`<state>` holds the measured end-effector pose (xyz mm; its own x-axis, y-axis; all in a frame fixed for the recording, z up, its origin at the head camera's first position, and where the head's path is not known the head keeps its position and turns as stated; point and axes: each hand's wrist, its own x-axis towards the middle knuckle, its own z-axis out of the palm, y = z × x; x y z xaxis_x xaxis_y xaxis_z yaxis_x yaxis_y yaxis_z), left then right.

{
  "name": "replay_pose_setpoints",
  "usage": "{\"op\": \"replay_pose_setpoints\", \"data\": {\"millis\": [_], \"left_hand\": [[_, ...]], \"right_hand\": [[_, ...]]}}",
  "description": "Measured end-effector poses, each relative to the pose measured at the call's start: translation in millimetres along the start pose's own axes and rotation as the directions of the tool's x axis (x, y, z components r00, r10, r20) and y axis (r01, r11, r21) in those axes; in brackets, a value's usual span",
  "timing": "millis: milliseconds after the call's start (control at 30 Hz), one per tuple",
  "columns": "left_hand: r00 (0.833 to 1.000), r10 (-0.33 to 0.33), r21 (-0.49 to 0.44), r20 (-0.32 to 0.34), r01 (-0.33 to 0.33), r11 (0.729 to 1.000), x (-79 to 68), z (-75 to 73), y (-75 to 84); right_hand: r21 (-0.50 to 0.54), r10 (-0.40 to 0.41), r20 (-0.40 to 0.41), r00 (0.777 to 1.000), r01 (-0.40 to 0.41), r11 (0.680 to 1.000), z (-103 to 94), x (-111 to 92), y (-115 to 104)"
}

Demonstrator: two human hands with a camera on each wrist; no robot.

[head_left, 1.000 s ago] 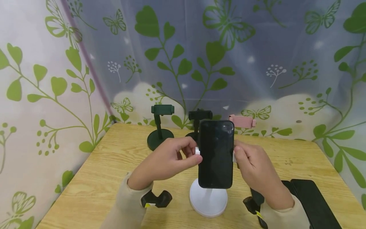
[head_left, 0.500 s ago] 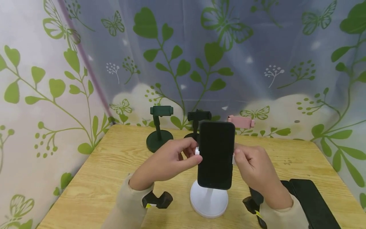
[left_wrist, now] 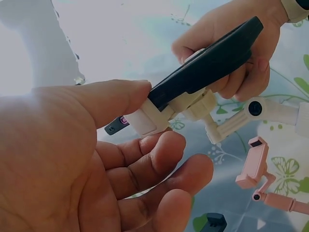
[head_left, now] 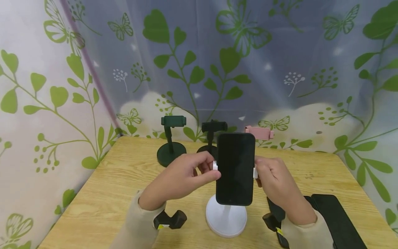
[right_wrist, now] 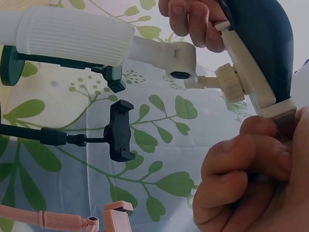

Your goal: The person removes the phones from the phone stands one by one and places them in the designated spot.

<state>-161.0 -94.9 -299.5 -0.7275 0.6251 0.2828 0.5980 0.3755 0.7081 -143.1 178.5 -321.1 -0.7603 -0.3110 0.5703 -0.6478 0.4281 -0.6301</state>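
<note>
A black smartphone (head_left: 235, 169) stands upright in the clamp of a white phone stand (head_left: 226, 218). My left hand (head_left: 183, 176) pinches the clamp's left end between thumb and forefinger; the other fingers curl loosely behind, as the left wrist view shows. At the opposite end, my right hand (head_left: 276, 180) holds the clamp with curled fingers. The right wrist view shows the clamp's white back (right_wrist: 248, 72), the joint knob (right_wrist: 230, 83) and the ribbed stem (right_wrist: 77, 35). The right thumb is mostly hidden there.
Behind the phone stand a dark green phone stand (head_left: 171, 152), a black one (head_left: 214, 127) and a pink one (head_left: 259, 133). More black phones (head_left: 339, 221) lie at the right, partly under the right forearm. A patterned curtain (head_left: 199, 69) hangs behind the wooden table (head_left: 124, 173).
The head view has drifted slightly. The phone has shifted a touch to the right against the background, and more of the clamp's right end shows beside the right thumb. Both hands keep their places.
</note>
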Motion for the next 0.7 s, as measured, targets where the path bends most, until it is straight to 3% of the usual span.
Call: {"op": "replay_pose_setpoints", "data": {"millis": [700], "left_hand": [[0.998,0.003,-0.076,0.066,0.002,0.997,-0.3,-2.7,1.4]], "right_hand": [[-0.028,0.086,-0.049,0.995,-0.088,0.996,7.0,-0.5,-4.2]]}}
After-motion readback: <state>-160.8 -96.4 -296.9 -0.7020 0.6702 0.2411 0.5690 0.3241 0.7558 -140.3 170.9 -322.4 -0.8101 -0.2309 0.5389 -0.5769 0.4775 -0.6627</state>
